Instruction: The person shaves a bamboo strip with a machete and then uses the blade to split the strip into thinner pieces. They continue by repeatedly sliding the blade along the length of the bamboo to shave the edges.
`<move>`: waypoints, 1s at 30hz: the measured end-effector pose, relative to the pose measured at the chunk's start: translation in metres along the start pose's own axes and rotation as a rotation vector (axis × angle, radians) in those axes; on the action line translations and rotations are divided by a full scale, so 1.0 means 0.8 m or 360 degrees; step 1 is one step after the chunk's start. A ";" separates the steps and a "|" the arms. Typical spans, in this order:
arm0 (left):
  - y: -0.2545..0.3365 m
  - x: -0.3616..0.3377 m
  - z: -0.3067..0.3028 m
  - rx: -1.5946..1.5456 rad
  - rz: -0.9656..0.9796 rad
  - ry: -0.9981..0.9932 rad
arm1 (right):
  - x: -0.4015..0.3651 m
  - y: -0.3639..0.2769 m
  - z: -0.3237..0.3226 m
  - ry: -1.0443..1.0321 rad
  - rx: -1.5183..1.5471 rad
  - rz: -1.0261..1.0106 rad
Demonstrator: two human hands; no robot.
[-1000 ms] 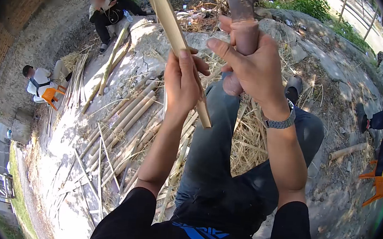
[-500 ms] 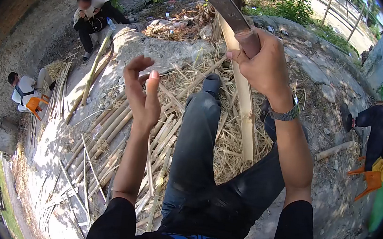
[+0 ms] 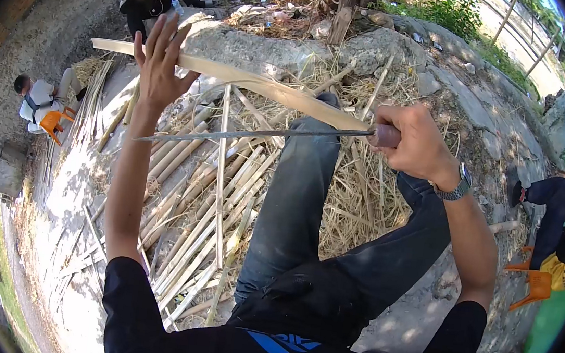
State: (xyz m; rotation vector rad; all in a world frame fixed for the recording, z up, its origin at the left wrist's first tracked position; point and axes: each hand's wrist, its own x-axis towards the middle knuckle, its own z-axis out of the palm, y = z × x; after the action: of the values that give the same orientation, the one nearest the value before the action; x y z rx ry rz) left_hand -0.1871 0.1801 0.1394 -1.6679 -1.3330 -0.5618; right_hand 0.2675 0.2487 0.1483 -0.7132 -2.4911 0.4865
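My right hand is closed around the handle of a machete, whose thin blade points left across my body, edge-on to me. A long, pale split bamboo strip slants above the blade, its right end close to the handle. My left hand overlaps the strip near its left end, with fingers stretched up and thumb out to the right. Below the blade, my knees are apart over a heap of bamboo shavings.
Bamboo poles and split lengths lie to my left. Ahead are a rock ledge and a tree trunk. Two people sit at the left, one on an orange chair; another person sits at the right on an orange chair.
The machete has swung from pointing up and left to lying nearly level. The bamboo strip, upright between my legs before, now slants across in front. My left hand has moved up and left.
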 end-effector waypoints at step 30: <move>0.263 -0.156 -0.129 -0.2303 -0.1824 -0.1298 | -0.140 -0.089 0.133 0.0017 0.0259 0.0257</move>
State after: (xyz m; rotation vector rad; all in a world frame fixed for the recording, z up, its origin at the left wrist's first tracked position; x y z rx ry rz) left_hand -0.0119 0.0242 0.0153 -2.0895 -2.9062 -2.0090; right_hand 0.2640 0.1077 0.0539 -0.8522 -2.3621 0.7325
